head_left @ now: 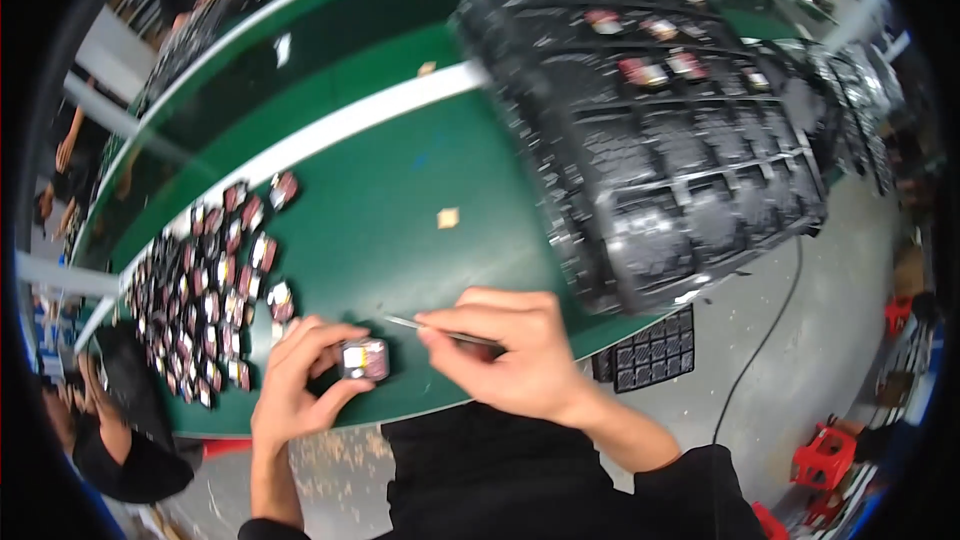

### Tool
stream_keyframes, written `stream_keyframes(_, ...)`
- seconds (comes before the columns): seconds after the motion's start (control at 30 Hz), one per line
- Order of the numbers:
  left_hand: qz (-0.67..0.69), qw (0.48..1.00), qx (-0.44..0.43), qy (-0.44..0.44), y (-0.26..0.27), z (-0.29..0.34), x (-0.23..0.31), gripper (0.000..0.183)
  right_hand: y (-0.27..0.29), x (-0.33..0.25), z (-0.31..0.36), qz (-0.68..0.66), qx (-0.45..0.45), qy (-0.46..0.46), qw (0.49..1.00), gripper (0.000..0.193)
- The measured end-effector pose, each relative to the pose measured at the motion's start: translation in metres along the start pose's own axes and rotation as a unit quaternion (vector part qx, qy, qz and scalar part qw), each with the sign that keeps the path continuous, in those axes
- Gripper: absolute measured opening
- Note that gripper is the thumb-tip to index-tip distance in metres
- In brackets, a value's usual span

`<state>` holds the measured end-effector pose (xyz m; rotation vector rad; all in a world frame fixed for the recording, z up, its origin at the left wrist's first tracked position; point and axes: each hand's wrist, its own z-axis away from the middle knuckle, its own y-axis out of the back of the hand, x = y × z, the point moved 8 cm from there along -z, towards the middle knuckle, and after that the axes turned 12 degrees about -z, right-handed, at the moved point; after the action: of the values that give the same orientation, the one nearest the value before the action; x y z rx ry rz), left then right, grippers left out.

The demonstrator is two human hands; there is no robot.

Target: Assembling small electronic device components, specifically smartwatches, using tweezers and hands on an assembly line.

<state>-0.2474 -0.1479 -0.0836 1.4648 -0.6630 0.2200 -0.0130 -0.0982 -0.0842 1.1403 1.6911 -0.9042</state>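
Near the front edge of the green table, my left hand grips a small black boxy part with a white, yellow and dark red face, between thumb and fingers. To its right, my right hand pinches a slim metal tool with a pointed tip; it looks like tweezers, though most of it is hidden in the fingers. Its tip points left, just above the held part and apart from it. Many similar small parts lie in a loose cluster to the left on the green tabletop.
A stack of black compartment trays fills the right side, with several parts in its far pockets. A small tan piece lies mid-table. Another black tray and a red stool stand lower right. Other people sit at the left.
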Motion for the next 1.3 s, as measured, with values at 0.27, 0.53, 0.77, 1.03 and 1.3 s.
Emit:
stream_keyframes(0.27,0.066,0.973,0.079,-0.208,0.06,-0.127,0.116,0.054,0.017,0.007,0.006,-0.047,0.05,-0.004,0.998,0.013)
stream_keyframes(0.53,-0.069,0.897,0.042,-0.435,-0.001,-0.24,0.233,0.047,0.001,0.008,0.004,-0.055,0.017,-0.029,0.998,0.013)
stream_keyframes(0.77,-0.072,0.93,0.139,-0.333,0.043,-0.195,0.161,0.046,0.01,-0.001,0.003,-0.02,0.032,-0.014,0.999,0.011)
stream_keyframes(1.03,-0.268,0.96,0.076,-0.006,0.095,-0.116,-0.044,0.04,0.004,-0.001,-0.002,-0.01,-0.009,-0.028,1.0,0.015)
stream_keyframes(1.3,-0.251,0.964,0.075,-0.041,0.075,-0.114,-0.052,0.042,0.0,0.003,0.001,0.019,-0.002,-0.041,0.999,0.016)
